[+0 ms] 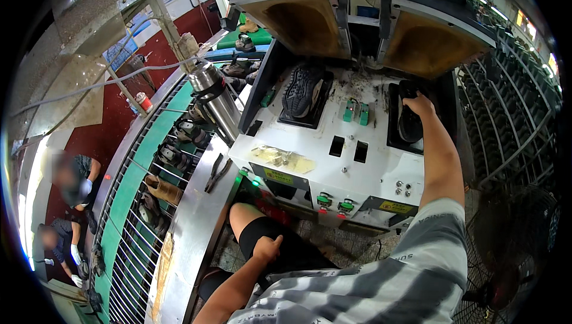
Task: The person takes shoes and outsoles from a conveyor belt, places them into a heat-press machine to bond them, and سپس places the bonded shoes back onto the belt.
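My right hand [420,105], arm stretched out, grips the far end of a dark shoe [410,124] on the right-hand pad of a white machine [280,145]. Part of that shoe is hidden under my fingers. On the left-hand pad a second dark shoe [302,90] lies with its ridged sole facing up. Above the pads, two hinged lids [295,23] stand raised, with brown hollowed inner faces. My left hand [268,248] is curled closed by my thigh, well away from the shoes, and nothing shows in it.
Left of the machine stands a steel flask [215,100], with pliers [218,173] on the metal ledge. Several shoes, one a tan shoe [162,189], line a roller rack beside a green conveyor belt [128,196]. Two people work beyond it. A fan [506,252] and a rack [506,97] are at right.
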The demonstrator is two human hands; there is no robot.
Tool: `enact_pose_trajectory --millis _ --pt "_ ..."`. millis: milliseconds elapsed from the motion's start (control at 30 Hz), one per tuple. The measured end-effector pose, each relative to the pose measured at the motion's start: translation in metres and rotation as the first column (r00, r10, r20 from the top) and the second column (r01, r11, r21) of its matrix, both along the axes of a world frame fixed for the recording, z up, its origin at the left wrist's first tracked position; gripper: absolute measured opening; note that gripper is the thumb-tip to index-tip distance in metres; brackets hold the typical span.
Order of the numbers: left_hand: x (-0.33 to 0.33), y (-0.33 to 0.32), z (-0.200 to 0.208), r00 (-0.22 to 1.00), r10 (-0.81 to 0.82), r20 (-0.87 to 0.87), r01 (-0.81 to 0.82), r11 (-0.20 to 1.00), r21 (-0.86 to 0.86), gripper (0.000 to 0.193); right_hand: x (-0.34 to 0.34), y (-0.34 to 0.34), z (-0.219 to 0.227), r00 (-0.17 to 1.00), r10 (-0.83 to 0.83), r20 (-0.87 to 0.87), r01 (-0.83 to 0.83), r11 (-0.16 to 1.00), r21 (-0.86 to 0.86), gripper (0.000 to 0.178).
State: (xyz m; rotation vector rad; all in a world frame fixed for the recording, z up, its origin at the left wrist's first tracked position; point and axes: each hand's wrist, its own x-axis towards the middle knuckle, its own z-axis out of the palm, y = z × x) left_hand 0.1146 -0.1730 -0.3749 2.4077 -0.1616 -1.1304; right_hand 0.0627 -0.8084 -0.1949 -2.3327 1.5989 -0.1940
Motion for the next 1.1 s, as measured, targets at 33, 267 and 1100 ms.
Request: enact_pose_trajectory --millis 33,267,1100 --pt "-0.001 0.000 0.000 1.000 -0.004 0.004 0.004 1.000 -0.008 0.064 -0.003 0.008 0.001 1.000 0.006 0.000 -0.006 1.000 -0.020 0.093" --pt "-0.005 0.002 -0.005 1.000 -0.025 -0.017 0.025 0.999 -0.026 0.060 -0.043 0.085 -0.019 0.994 -0.034 0.103 0.064 0.952 -0.298 0.065" --pt "0.072 -0.012 -0.044 0.876 0.250 0.414 0.039 0.816 -0.576 0.022 -0.115 0.381 -0.235 0.203 0.049 0.978 -0.323 0.946 0.019 0.017"
